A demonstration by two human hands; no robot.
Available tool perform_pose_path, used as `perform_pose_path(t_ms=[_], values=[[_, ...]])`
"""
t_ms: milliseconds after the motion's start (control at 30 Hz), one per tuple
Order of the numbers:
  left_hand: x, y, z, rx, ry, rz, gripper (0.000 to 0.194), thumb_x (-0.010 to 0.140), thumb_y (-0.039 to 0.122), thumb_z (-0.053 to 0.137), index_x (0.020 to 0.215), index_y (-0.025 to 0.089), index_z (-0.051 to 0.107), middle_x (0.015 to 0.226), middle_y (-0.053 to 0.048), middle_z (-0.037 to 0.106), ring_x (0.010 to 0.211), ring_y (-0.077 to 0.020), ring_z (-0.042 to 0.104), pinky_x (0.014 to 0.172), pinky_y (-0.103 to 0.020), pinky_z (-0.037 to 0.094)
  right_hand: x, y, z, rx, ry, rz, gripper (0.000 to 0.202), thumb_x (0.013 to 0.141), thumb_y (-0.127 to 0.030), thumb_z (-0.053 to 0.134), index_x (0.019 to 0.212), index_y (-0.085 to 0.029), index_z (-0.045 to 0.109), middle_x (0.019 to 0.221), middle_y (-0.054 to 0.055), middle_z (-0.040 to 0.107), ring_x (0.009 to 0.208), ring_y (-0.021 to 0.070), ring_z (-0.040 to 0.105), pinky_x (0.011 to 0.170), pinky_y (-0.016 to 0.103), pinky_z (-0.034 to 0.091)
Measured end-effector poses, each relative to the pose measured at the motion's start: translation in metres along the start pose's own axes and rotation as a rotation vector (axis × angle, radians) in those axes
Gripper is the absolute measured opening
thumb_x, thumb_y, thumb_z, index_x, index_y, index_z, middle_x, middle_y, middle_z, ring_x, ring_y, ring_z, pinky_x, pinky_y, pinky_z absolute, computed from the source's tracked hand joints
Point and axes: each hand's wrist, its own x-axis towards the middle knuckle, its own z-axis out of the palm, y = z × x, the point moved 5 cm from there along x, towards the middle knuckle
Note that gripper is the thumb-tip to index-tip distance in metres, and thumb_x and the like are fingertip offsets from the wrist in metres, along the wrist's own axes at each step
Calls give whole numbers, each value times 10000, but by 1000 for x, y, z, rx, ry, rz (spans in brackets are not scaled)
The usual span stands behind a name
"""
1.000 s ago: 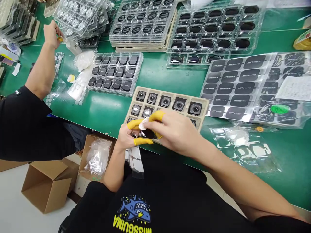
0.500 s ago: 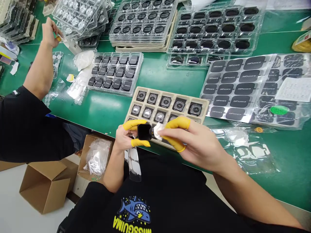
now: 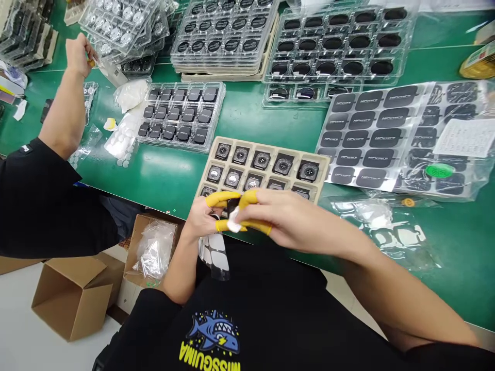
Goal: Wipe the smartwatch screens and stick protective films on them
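My left hand [image 3: 207, 215], with yellow finger cots on its fingers, grips a dark square smartwatch body [image 3: 232, 205] by its edges. In my right hand [image 3: 270, 214], also in yellow cots, a crumpled white wipe [image 3: 234, 221] is pinched against the watch's screen side. The right fingers cover most of the watch. Just beyond both hands lies a beige tray [image 3: 266, 146] holding rows of watch bodies with their backs up. A strip of film with white rounded pieces [image 3: 217, 255] hangs below my left hand.
A clear tray of black square pieces [image 3: 178, 113] stands beyond the beige tray, with stacked trays [image 3: 220, 62] behind. Printed sticker sheets [image 3: 359, 136] lie at right, near plastic bags [image 3: 382, 226]. A co-worker's arm [image 3: 65, 113] reaches in at left. Open cartons [image 3: 73, 293] stand below the bench.
My right hand has moved left with the wipe, from the watch's right side onto its front, now hiding most of it. The co-worker's hand has barely moved.
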Motion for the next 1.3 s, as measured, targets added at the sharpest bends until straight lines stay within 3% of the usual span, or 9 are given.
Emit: perform_pose_path(t_ms=[100, 233, 333, 533, 733, 833, 967, 1133, 1300], values=[[-4, -4, -3, -85, 26, -52, 778, 592, 683, 1060, 1174, 192, 899, 544, 76, 541, 446, -66, 425, 404, -195, 400, -19, 19, -19, -172, -18, 129, 345, 991, -26, 536, 1048, -232, 807, 909, 55, 729, 775, 206, 679, 637, 312, 468], [-9, -8, -7, -138, 61, -148, 855, 487, 672, 1093, 1153, 174, 894, 653, 10, 688, 562, -133, 615, 505, -246, 552, -32, 26, -40, -163, 263, 186, 305, 1055, -87, 596, 1188, -284, 788, 1054, 74, 759, 888, 249, 733, 702, 362, 542], [-9, -9, -6, -141, 56, -188, 863, 469, 664, 1102, 1150, 175, 898, 700, -15, 742, 620, -168, 686, 545, -267, 593, -25, 10, -33, -68, 333, 122, 267, 1075, -112, 652, 1227, -302, 764, 1104, 73, 753, 949, 242, 744, 767, 355, 574], [-10, -5, -6, -168, 72, -144, 844, 485, 600, 1121, 1193, 198, 898, 658, 25, 725, 564, -131, 662, 545, -237, 576, -4, -21, 0, -194, 252, -17, 297, 1063, -44, 548, 1146, -208, 781, 954, 69, 732, 829, 207, 644, 713, 322, 490], [-12, 2, -8, -184, 81, -113, 807, 565, 558, 1112, 1266, 229, 886, 752, -2, 814, 538, -128, 675, 522, -240, 582, -11, 15, 2, -490, 322, 180, 258, 1048, -70, 548, 1051, -180, 781, 894, 91, 732, 801, 241, 650, 655, 354, 465], [-13, 1, -8, -187, 79, -128, 798, 557, 544, 1120, 1246, 215, 889, 722, -3, 807, 513, -133, 676, 492, -236, 580, -21, 24, -6, -354, 426, 214, 181, 1078, -142, 607, 1123, -223, 763, 997, 81, 780, 861, 234, 713, 698, 340, 533], [-15, -3, -7, -200, 94, -178, 833, 529, 572, 1121, 1231, 189, 886, 745, -31, 826, 531, -163, 714, 498, -259, 616, -24, 11, -18, -196, 540, 193, 148, 1074, -156, 692, 1140, -271, 758, 1043, 56, 797, 876, 210, 756, 729, 334, 569], [-16, -1, -6, -217, 84, -209, 844, 536, 585, 1117, 1239, 181, 883, 761, -43, 844, 512, -164, 716, 492, -260, 623, -22, -1, -24, -63, 549, 189, 181, 1052, -134, 726, 1160, -272, 771, 1064, 59, 799, 915, 207, 782, 764, 325, 603], [-15, 3, -7, -173, 69, -207, 827, 525, 517, 1140, 1234, 176, 884, 771, -53, 857, 526, -165, 733, 484, -235, 608, -20, 0, -16, -1, 472, 147, 227, 1046, -91, 710, 1191, -259, 757, 1030, 44, 788, 913, 187, 771, 803, 301, 609]])
